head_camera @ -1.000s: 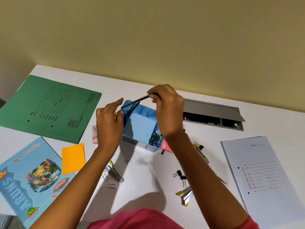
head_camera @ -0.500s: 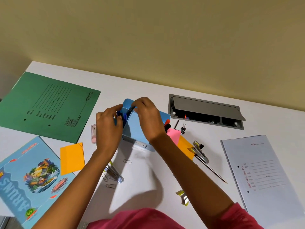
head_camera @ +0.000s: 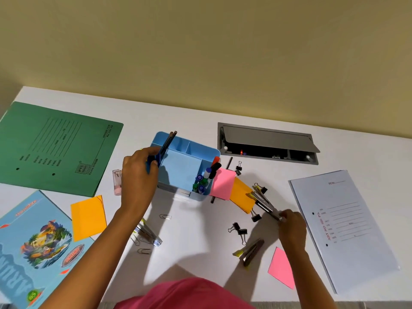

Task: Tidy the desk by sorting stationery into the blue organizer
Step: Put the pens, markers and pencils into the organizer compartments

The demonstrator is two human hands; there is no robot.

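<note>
The blue organizer (head_camera: 181, 172) stands mid-desk. Dark pencils (head_camera: 170, 139) lean in its left compartment, and markers (head_camera: 206, 177) fill the right one. My left hand (head_camera: 138, 175) grips the organizer's left wall between thumb and fingers. To the right, my right hand (head_camera: 292, 226) pinches the near end of a silver metal fastener (head_camera: 264, 202) with a yellow tip, which lies beside the orange note (head_camera: 242, 196) and pink note (head_camera: 223, 182). Black binder clips (head_camera: 239, 230) lie between my arms.
A green folder (head_camera: 55, 146), a blue notebook (head_camera: 33, 246) and an orange note (head_camera: 88, 218) lie on the left. At the right is a white folder (head_camera: 343, 224), with a grey cable hatch (head_camera: 267, 141) behind it. More fasteners (head_camera: 148, 234) (head_camera: 252, 252), paper clips (head_camera: 165, 217) and a pink note (head_camera: 282, 268) lie near me.
My right hand put the pencil into the organizer, then left it and moved right and toward me to the metal fastener. My left hand stayed on the organizer's left side.
</note>
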